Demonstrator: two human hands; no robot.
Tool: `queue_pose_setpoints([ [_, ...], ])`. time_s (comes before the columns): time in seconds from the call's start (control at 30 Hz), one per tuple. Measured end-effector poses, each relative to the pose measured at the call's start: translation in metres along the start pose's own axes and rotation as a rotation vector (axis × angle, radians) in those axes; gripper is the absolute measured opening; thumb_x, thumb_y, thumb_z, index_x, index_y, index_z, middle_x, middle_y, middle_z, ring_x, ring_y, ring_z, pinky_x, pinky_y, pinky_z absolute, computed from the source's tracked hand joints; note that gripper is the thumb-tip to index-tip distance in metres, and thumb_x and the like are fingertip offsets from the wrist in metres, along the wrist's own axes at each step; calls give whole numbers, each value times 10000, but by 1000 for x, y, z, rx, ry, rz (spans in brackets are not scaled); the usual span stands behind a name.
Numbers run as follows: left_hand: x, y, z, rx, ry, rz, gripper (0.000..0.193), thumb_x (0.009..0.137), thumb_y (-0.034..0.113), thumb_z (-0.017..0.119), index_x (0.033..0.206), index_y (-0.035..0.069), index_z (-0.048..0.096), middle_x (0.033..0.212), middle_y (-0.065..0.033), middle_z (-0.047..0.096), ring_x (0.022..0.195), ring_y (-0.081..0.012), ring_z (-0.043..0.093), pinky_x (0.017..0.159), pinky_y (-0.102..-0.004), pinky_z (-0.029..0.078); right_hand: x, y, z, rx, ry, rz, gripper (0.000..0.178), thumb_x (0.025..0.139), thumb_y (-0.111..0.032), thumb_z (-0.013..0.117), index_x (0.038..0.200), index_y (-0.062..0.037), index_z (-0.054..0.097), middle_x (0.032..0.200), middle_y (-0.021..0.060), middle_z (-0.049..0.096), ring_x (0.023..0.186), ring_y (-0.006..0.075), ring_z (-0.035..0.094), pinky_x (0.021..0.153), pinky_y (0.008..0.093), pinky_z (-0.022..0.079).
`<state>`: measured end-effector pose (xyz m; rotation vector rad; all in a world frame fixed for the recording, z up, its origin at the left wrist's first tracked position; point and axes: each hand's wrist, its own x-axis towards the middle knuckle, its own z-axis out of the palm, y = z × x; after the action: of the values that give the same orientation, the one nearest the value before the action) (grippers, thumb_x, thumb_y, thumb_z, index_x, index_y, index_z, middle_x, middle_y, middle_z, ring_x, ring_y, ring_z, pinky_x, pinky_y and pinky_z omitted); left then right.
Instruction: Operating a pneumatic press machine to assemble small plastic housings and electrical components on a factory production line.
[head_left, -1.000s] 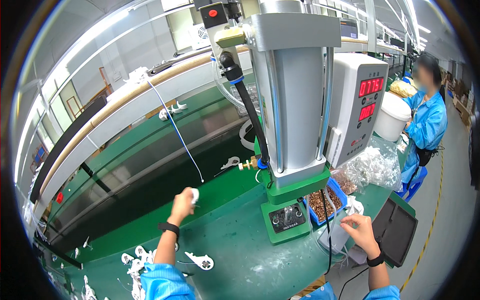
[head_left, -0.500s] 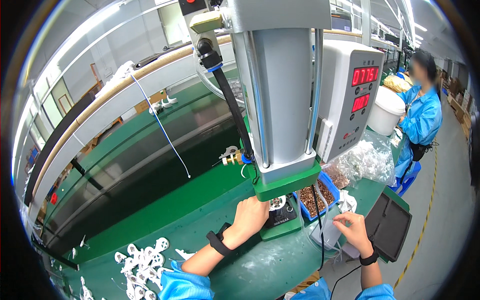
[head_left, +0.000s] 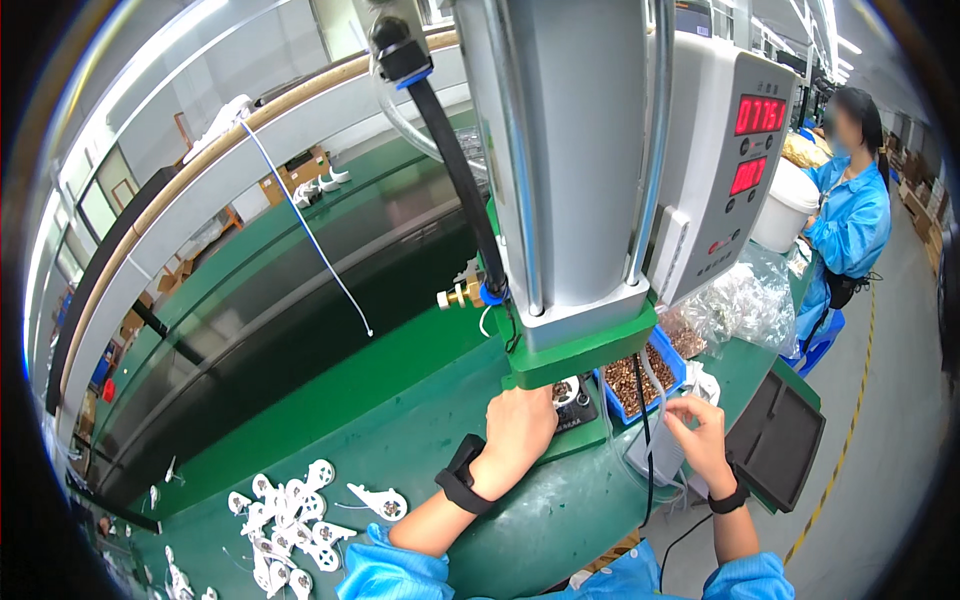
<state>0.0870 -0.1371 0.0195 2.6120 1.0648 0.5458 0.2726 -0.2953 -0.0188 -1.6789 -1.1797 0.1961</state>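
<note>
A press with a grey cylinder [head_left: 570, 170] and green head [head_left: 585, 345] stands before me. Below the head, a round white plastic part [head_left: 567, 390] sits on the black fixture [head_left: 578, 412]. My left hand [head_left: 518, 432] reaches in at the fixture's left side; its knuckles are bent, its fingertips hidden. To the right of the press, my right hand [head_left: 700, 435] is raised with thumb and forefinger close together in a pinch; anything between them is too small to make out. It is in front of a grey box [head_left: 655, 455] and beside a blue bin of small copper-coloured pieces [head_left: 632, 390].
White plastic parts [head_left: 290, 520] lie piled on the green table at left, one single part [head_left: 382, 502] apart. A counter box [head_left: 725, 160] adjoins the press. Bagged white parts [head_left: 745, 305], a black tray [head_left: 775, 435] and cables occupy the right. A co-worker [head_left: 850, 220] is beyond.
The view has shifted, so the press looks larger. My left forearm is further right, uncovering the single white part. My right hand stays raised, fingertips still close together.
</note>
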Motion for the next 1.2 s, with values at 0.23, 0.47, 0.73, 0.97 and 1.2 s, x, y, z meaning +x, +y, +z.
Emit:
queue_pose_setpoints([
  [0.23,-12,-11,-1,-5,81,28,103,786,45,461,853,-15,512,668,-209,586,617,-386,595,543,-469,471,-3,12,30,26,137,-68,86,709,-8,641,795,-6,632,695,64,584,587,124,506,553,247,401],
  [0.47,-31,-22,4,-683,160,-179,189,911,172,461,1035,31,485,673,-147,604,559,-250,578,534,-346,418,-12,28,40,-71,184,-148,83,726,-17,653,796,1,612,699,65,584,601,152,499,564,254,394],
  [0.73,-30,-29,6,-961,138,-122,183,915,164,465,1036,30,497,635,-121,572,528,-155,501,529,-305,383,-11,45,38,277,188,70,126,744,22,646,865,28,612,788,57,609,666,106,499,625,227,405],
  [0.97,-32,-21,-14,-725,9,-242,202,882,153,519,1020,6,538,690,-123,575,567,-135,492,575,-280,426,17,11,24,382,-57,170,135,776,-13,642,899,40,626,827,60,626,750,98,555,660,227,436],
  [1.2,-30,-28,-6,-820,96,-235,134,859,124,544,860,-10,551,575,-69,488,490,-89,391,470,-270,341,58,-12,57,256,-367,-87,147,727,-76,702,854,-19,656,726,54,609,595,115,533,546,242,415],
])
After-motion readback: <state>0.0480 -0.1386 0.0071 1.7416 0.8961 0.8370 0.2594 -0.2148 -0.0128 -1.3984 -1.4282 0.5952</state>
